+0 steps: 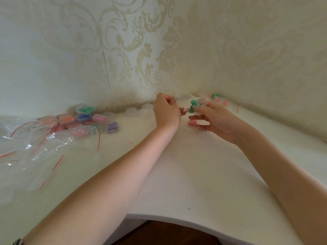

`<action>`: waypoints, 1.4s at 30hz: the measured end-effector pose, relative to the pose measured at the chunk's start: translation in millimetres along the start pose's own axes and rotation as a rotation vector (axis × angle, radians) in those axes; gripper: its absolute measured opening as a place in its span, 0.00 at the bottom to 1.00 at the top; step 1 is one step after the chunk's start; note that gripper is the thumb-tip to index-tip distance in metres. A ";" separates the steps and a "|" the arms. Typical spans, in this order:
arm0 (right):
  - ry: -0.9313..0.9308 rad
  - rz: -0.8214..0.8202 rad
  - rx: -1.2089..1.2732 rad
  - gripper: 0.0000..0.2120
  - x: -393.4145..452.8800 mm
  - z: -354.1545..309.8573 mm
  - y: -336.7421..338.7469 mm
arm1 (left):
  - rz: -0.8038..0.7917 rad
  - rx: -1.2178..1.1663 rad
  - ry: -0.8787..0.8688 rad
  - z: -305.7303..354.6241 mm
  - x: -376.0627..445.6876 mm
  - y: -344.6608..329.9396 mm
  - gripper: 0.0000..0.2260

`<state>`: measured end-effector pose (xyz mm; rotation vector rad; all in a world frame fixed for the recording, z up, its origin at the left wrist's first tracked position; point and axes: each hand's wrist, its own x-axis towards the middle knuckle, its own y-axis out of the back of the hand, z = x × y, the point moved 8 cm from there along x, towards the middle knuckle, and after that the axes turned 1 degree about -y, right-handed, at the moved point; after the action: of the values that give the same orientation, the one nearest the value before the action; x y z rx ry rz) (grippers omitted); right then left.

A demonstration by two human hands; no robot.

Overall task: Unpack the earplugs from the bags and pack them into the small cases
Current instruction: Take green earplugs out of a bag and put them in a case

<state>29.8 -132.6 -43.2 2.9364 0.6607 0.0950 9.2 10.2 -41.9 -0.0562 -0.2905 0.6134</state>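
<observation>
- White tabletop (177, 174) fitted into a corner, with damask-patterned wallpaper (159, 50) behind it on both sides.
- Left hand (167, 110): fingers curled, pinching one edge of a small clear zip bag (184, 99) held above the surface.
- Right hand (212, 119): index finger and thumb pinch the opposite side of the same bag; the lower fingers are extended beneath it.
- Green earplugs (193, 106) sit inside the bag, between the two hands and just beside the right fingertips. Their long axis cannot be determined.
- Judgement: the bag is being opened; the right hand is nearer the earplugs and better placed to draw them out.
- Empty clear cases (141, 111) stand at the wall, just left of the left hand.
- Filled cases (83, 114) form a cluster further left, with emptied bags (35, 149) lying in front of them.
- Unopened earplug bags (218, 99) lie in the corner behind the right hand.
</observation>
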 end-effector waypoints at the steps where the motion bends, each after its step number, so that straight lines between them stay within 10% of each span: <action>1: 0.005 -0.001 0.003 0.03 0.2 -0.9 -0.3 | 0.014 -0.007 0.006 -0.3 0.7 1.9 0.11; 18: -0.056 0.241 0.047 0.15 -3.3 2.2 19.3 | 0.164 0.508 -0.468 73.9 -13.5 39.2 0.12; 31: 0.043 0.281 -0.125 0.12 -6.5 -5.4 21.9 | 0.116 0.929 -0.064 79.4 16.7 226.8 0.11; 42: 0.078 0.192 -0.342 0.15 -4.9 -3.8 12.4 | -0.043 1.172 -0.405 78.3 19.1 150.8 0.10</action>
<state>30.3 -145.4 -37.8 2.6646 0.3293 0.3095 -82.5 141.8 17.1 1.2083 -0.2832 0.6733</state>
